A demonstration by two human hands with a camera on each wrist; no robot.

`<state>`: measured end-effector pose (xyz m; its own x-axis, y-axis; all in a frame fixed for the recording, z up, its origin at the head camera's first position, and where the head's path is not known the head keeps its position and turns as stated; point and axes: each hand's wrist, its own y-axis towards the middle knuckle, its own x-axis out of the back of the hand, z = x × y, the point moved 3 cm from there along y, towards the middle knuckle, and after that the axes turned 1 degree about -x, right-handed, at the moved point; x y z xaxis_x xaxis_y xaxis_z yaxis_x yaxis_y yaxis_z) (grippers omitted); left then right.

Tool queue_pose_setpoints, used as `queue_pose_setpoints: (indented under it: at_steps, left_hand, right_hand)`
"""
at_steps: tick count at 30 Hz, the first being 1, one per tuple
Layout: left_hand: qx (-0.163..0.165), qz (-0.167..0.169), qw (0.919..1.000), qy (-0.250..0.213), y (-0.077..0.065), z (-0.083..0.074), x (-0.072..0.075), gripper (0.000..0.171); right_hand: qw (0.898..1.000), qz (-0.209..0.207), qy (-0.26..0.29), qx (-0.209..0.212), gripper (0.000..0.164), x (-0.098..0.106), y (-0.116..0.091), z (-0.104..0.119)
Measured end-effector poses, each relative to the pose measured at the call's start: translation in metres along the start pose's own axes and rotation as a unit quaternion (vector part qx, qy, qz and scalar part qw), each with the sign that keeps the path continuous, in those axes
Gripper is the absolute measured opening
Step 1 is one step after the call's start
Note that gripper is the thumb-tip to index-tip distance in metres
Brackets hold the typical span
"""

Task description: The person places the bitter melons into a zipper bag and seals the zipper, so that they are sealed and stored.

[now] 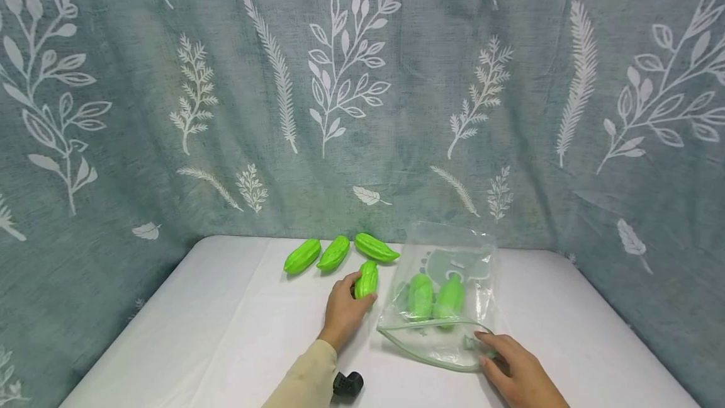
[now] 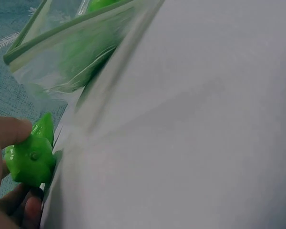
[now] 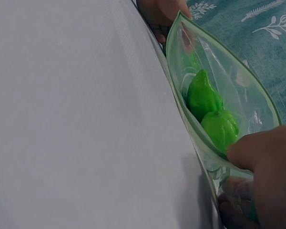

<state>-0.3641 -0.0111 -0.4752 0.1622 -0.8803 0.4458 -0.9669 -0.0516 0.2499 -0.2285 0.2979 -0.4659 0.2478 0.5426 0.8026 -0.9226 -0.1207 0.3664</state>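
**Two green gourds in a clear bag, a third gourd in the left hand**

Head view: the left hand, below a pale sleeve, grips the third gourd just left of the bag, thumb and fingers clamped around it; whether it touches the white table I cannot tell. Three loose gourds lie behind it, near the patterned curtain. The bag lies with its green-edged mouth toward the person, and the right hand is at the mouth's right side. A black object sits beside the sleeve.

Left wrist view: the third gourd is held between thumb and fingers, one end facing the camera; the bag's green rim shows above.

Right wrist view: the mouth gapes, both bagged gourds side by side and touching inside. The right hand's fingers pinch the bag's edge.
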Motion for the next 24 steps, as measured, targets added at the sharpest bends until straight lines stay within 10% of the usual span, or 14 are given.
queue_pose_setpoints:
  at_steps: [24]
  left_hand:
    - [0.007,0.005,0.9998,-0.02,-0.0007,0.0035,0.0095,0.049]
  right_hand:
    - [0.999,-0.015,-0.009,0.028,0.042,-0.0011,-0.0003,-0.0001]
